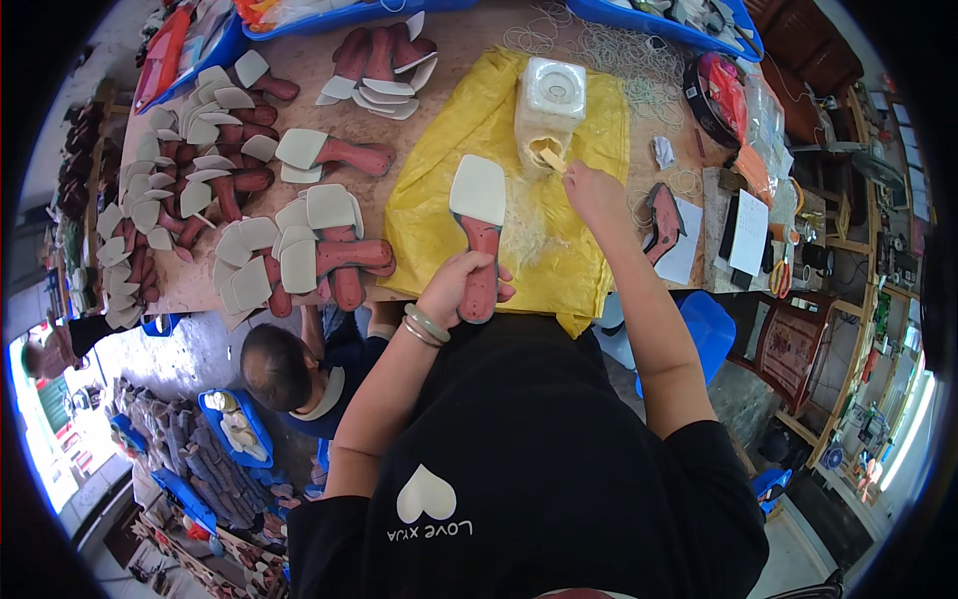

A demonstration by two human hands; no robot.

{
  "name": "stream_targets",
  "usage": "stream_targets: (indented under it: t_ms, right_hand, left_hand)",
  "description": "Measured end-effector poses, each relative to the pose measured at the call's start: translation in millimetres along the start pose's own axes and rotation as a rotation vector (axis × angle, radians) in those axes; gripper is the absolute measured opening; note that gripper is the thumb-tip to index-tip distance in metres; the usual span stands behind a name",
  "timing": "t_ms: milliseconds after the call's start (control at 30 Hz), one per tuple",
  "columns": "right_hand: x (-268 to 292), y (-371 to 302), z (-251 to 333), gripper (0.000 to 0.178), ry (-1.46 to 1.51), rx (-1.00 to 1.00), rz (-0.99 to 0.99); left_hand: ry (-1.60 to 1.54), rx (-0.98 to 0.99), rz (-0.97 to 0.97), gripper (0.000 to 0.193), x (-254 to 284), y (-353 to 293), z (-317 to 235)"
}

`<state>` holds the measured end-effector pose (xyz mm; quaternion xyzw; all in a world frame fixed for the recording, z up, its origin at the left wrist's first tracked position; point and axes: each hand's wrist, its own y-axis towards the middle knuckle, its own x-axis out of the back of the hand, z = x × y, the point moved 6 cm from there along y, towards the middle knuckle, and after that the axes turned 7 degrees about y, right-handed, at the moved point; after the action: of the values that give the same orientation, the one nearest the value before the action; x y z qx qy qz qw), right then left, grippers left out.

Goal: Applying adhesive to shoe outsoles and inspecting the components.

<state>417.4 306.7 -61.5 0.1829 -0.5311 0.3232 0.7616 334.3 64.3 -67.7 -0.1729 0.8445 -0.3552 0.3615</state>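
Note:
My left hand (454,288) is closed around the red-brown heel end of a shoe insole (478,190), whose off-white forepart points away from me. It is held over a yellow plastic sheet (429,210) on the table. Farther right, my right hand (596,192) pinches the pale, flat handle of what looks like a brush (552,159). The far end of that brush sits in the cut opening of a cloudy plastic jug (552,95), so its tip is hidden. Whitish dried residue marks the sheet below the jug.
Many similar insoles (329,255) lie in overlapping piles to the left, with another stack (379,65) at the back. Blue trays (679,25) line the far edge. Tangled string (619,60), a dark-red shoe piece (663,222) and scissors (781,275) lie right. Another person (284,374) is near left.

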Motion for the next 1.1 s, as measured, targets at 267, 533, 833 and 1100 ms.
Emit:
stream_targets:
  t_ms: [267,533,833,1100]
  right_hand:
    - [36.2,-58.1,31.8,0.022,0.394,-0.08,0.03]
    - [48.8,-62.5,42.6,0.016,0.59,0.112,-0.199]
    - [46.0,-48.1,74.2,0.013,0.649,0.329,-0.225]
    - [39.9,-23.3,69.3,0.014,0.564,0.218,-0.24]
  left_hand:
    - [0.022,0.026,0.034,0.029,2.5,5.9,-4.3]
    - [0.031,0.007,0.01,0.032,5.7,-13.2,-9.1]
    - [-0.013,-0.003,0.009,0.029,7.6,-29.5,-11.6]
    - [-0.04,-0.04,-0.03,0.032,7.9,-41.6,-16.6]
